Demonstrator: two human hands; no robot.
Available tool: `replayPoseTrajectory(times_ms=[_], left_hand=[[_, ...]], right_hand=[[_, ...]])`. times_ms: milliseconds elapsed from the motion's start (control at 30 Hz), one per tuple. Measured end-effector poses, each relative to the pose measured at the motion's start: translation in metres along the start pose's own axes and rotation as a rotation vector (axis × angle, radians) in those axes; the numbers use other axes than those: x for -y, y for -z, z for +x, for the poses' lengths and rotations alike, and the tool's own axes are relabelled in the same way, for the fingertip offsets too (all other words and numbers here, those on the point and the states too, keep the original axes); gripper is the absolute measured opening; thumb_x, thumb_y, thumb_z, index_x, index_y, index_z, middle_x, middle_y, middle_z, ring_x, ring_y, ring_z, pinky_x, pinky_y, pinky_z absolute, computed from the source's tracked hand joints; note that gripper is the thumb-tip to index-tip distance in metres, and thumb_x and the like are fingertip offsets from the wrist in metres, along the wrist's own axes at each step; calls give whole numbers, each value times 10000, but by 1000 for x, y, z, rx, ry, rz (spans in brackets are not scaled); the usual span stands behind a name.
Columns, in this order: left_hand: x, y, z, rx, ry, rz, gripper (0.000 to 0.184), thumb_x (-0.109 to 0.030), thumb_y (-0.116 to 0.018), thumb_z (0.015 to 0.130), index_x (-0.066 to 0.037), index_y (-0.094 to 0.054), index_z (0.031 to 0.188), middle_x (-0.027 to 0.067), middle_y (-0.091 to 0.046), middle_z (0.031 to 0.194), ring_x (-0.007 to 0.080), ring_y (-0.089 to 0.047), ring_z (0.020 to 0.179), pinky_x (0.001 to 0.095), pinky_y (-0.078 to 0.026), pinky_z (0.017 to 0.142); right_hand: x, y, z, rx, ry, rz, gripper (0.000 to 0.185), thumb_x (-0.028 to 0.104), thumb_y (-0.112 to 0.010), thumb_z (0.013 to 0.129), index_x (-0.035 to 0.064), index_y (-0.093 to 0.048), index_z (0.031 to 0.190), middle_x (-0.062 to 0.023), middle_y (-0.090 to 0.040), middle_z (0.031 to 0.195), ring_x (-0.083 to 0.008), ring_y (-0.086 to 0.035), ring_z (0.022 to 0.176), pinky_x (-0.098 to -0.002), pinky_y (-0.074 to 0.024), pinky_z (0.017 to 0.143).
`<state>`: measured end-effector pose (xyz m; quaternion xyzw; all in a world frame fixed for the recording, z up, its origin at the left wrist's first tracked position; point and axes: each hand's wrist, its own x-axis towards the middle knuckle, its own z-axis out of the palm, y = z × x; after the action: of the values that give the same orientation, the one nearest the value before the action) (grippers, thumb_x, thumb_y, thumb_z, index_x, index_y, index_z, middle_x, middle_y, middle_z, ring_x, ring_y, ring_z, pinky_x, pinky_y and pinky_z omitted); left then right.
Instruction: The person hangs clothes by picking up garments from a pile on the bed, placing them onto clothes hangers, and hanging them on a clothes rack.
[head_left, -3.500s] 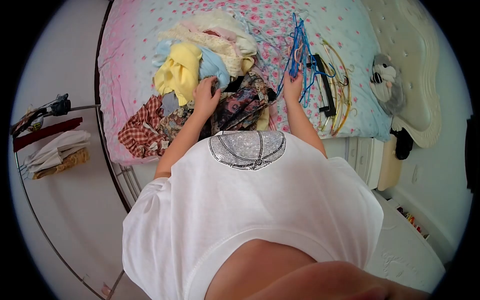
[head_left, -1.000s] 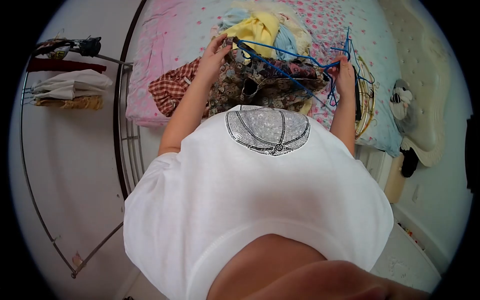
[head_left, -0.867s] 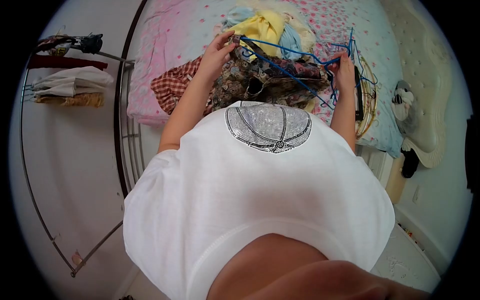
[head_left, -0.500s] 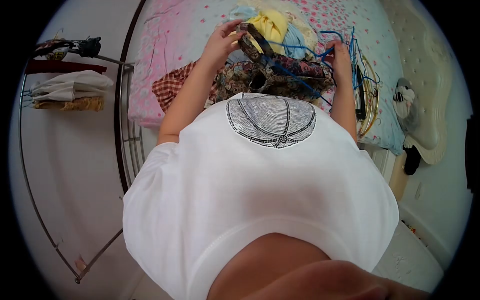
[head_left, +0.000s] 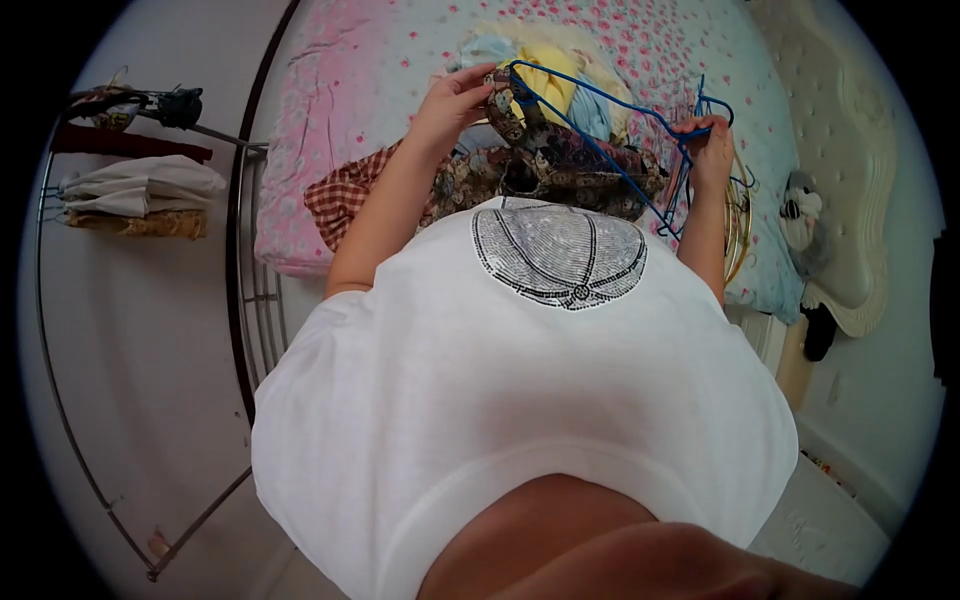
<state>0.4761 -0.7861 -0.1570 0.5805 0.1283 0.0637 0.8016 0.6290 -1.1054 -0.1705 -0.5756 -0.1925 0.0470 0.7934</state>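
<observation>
My left hand (head_left: 453, 105) pinches the strap of a dark patterned garment (head_left: 468, 178), lifting it above the bed. A blue hanger (head_left: 612, 97) stretches across the garment, and my right hand (head_left: 708, 148) is closed on its hook end. The hanger's far left end lies at the lifted strap, near my left fingers. The garment's lower part is hidden behind my white shirt. A red-and-white checked cloth (head_left: 345, 195) lies to its left, and yellow cloth (head_left: 545, 75) is heaped behind it.
The floral bedspread (head_left: 370, 60) spreads under the clothes. More hangers (head_left: 742, 215) lie beside my right forearm. A metal clothes rack (head_left: 45, 330) with hanging garments (head_left: 145, 185) stands at left. The padded headboard (head_left: 830, 110) is at right.
My right hand has drawn a blue hanger up and away from the other hangers. Its left end now reaches the strap in my left hand, which has shifted slightly right.
</observation>
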Motion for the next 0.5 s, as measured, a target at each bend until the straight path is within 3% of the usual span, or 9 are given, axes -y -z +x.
replayPoseTrajectory(times_ms=[133,500], left_hand=[[3,1,3,-48,-50,30,349,-116,-509,859,-71,-475,1204,7,-574,1018,74,-552,860,222,-459,693],[-6,-8,-9,87,-26,99,275,-145,-546,843,-57,-552,1103,-8,-608,917,78,-565,853,246,-460,725]], right_hand=[[3,-1,4,-47,118,-23,377,397,-363,913,31,-414,837,-107,-522,742,-239,-588,695,-351,-485,611],[11,-26,5,25,106,30,387,400,-376,907,24,-421,823,-110,-505,724,-228,-559,678,-381,-472,681]])
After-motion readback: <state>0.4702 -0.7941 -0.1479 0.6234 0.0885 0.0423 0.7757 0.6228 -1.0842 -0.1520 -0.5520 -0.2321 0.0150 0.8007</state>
